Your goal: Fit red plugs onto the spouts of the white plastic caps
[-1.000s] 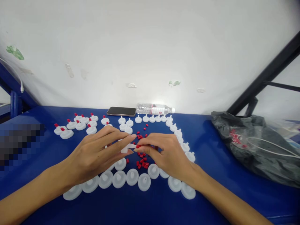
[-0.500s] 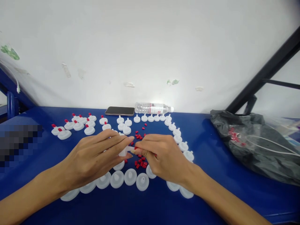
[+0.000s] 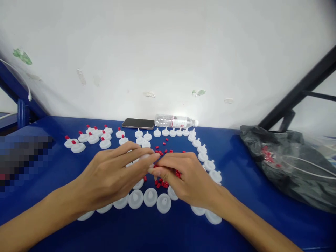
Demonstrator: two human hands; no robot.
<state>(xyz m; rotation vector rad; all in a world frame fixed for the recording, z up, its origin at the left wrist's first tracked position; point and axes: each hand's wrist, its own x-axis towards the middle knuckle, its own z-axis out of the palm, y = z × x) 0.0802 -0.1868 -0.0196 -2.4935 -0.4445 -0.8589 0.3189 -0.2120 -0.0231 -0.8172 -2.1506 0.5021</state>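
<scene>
My left hand [image 3: 119, 171] is closed round a white nozzle cap [image 3: 151, 166], most of it covered by the fingers. Against the cap's tip, my right hand [image 3: 181, 175] has thumb and forefinger pinched together; whatever lies between them is hidden. Beneath and between the hands are several loose small red caps [image 3: 165, 184]. White nozzle caps without red tips [image 3: 150, 197] form a curved row around them, at the front and up the right side. To the far left stand several white nozzle caps with red tips [image 3: 78, 147].
A dark phone [image 3: 138, 123] and a clear plastic bottle [image 3: 174, 121] lie along the wall at the back of the blue table [image 3: 168, 234]. On the right is a black plastic bag [image 3: 288, 175], with a clear bag of red pieces [image 3: 269, 155] on it.
Both hands have come closer together, and the white nozzle cap between them is more covered by fingers. The whole view has shifted slightly, so the scene sits further right.
</scene>
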